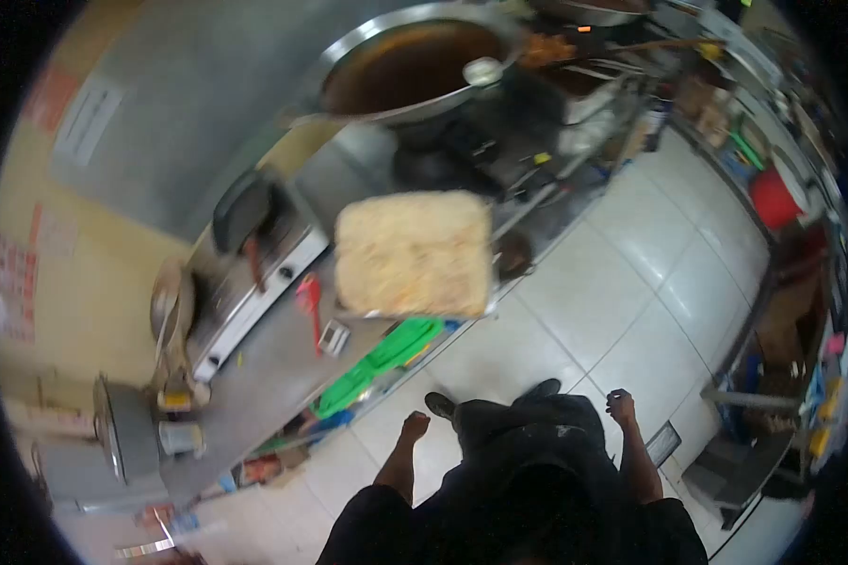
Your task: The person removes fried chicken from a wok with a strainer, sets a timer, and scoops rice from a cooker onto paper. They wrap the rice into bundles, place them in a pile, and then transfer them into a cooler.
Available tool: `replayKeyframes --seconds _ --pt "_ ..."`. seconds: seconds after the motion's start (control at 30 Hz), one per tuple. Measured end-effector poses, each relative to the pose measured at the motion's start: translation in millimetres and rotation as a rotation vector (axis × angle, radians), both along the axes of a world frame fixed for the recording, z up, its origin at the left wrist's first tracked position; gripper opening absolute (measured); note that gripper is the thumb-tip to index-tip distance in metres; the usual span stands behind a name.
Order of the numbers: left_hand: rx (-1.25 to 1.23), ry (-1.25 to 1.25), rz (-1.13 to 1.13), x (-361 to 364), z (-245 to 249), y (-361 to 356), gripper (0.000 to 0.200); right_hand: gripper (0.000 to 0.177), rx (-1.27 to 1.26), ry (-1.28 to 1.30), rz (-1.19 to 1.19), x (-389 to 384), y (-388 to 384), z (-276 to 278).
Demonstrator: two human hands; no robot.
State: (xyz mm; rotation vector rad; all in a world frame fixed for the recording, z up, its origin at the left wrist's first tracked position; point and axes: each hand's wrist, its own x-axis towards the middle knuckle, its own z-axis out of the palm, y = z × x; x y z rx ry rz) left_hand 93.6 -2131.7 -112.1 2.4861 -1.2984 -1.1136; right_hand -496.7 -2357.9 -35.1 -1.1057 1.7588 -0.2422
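Observation:
My left hand (415, 427) hangs low over the floor, beside the front edge of the counter. Its fingers are curled in, and nothing shows in them. On my other side, my right hand (620, 405) hangs over the tiles with loosely bent fingers, somewhat apart, and holds nothing I can see. Nearest to my left hand are green cloths or bags (377, 367) along the counter edge. Farther up stands a tray heaped with a pale yellow, lumpy food (413, 252), apart from both hands.
A large wok of dark liquid (415, 71) sits at the back. A white-fronted stove (264, 301), red-handled utensil (311, 311) and lidded pot (127, 428) line the left counter. Shelves with a red bucket (777, 196) stand right. Tiled floor (556, 301) runs between.

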Motion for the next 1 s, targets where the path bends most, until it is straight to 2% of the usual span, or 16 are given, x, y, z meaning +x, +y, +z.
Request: replayKeyframes --seconds 0.03,0.07,0.1,0.17,0.2,0.3,0.43,0.57,0.6,0.7,0.73,0.83,0.87,0.9,0.97,1.0 --pt "0.028 -0.033 -0.146 -21.8 -3.9 -35.7 0.031 0.03 -0.061 0.01 -0.037 -22.2 -8.1 2.2" --pt "-0.098 -0.11 -0.529 -46.4 -1.1 -74.1 0.031 0.027 -0.488 0.1 0.319 -80.1 -2.9 -90.0" --pt "-0.215 0.209 -0.092 -85.2 4.5 -104.5 0.03 0.024 -0.137 0.091 0.043 -63.1 -22.0 -32.4" --pt "-0.237 0.342 -0.059 -146.1 2.6 -183.2 0.027 0.022 -0.108 0.005 -0.028 -62.7 -44.7 -7.2" --pt "-0.236 0.242 -0.157 -170.3 0.8 -221.5 0.027 0.024 -0.108 -0.066 -0.057 -64.8 -53.9 -5.2" --pt "-0.198 0.332 -0.178 -225.2 36.7 -312.0 0.032 0.028 0.018 -0.144 -0.159 -56.1 -99.6 -2.0" --pt "-0.029 0.405 -0.441 -258.0 47.1 -412.1 0.032 0.031 -0.05 -0.32 -0.11 -51.6 -181.6 0.6" --pt "-0.059 0.302 -0.674 -277.8 8.5 -496.1 0.026 0.028 -0.091 -0.283 -0.062 -89.7 -271.6 4.8" --pt "0.232 0.271 -0.634 -290.6 21.8 -524.3 0.026 0.027 -0.054 -0.302 -0.087 -114.0 -294.1 -8.6" --pt "0.253 1.343 0.087 -298.1 0.3 -569.7 0.024 0.024 0.015 -0.278 -0.258 -162.2 -365.2 -6.5" --pt "0.183 1.226 0.266 -317.9 -2.6 -588.5 0.025 0.025 -0.031 -0.306 -0.27 -176.6 -393.9 -0.5" --pt "0.242 0.745 -0.121 -332.8 24.7 -661.3 0.024 0.034 -0.246 -0.239 -0.142 -209.5 -488.4 -14.2" --pt "-0.019 0.762 -0.281 -333.9 59.6 -672.4 0.022 0.035 -0.224 -0.25 -0.164 -206.2 -530.2 5.9" --pt "-0.166 0.815 -0.271 -333.3 50.4 -684.9 0.023 0.035 -0.214 -0.342 -0.23 -200.1 -574.0 21.4" --pt "-0.461 0.93 -0.236 -339.3 21.9 -703.4 0.025 0.041 -0.341 -0.286 -0.049 -195.8 -670.5 32.6" --pt "-0.432 1.048 -0.091 -341.1 31.7 -706.3 0.022 0.043 -0.355 -0.308 -0.033 -186.3 -721.2 47.7"
